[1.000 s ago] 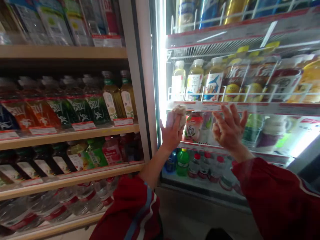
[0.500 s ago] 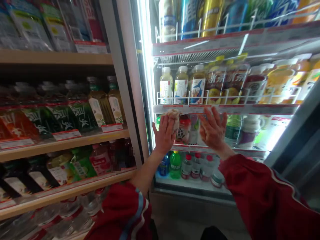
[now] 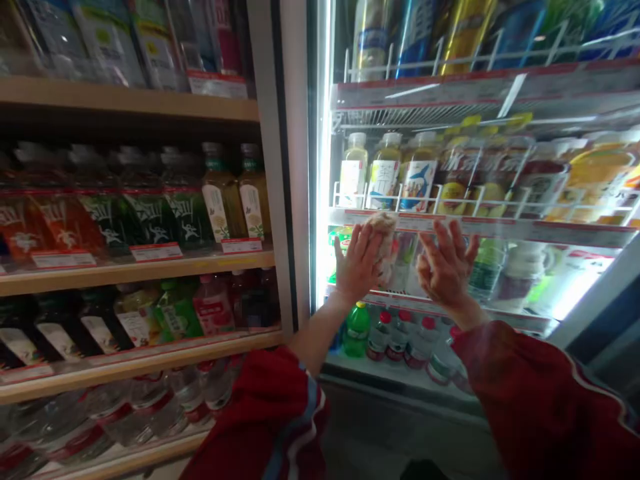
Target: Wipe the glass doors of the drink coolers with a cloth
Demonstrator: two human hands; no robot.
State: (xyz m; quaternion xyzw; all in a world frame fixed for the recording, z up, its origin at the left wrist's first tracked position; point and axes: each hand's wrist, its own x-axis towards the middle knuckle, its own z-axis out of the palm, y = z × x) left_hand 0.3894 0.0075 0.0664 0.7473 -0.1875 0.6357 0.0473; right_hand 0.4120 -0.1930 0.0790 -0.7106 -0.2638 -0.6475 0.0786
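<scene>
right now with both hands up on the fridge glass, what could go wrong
1. The left hand pins the wadded cloth to the fridge glass mostly with its fingers, so the cloth could slip and drop.
2. The right hand lies bare and spread on the same glass and may leave smears.
3. Both hands lean on the pane, and hard pressure might rattle the bottles behind.
</scene>
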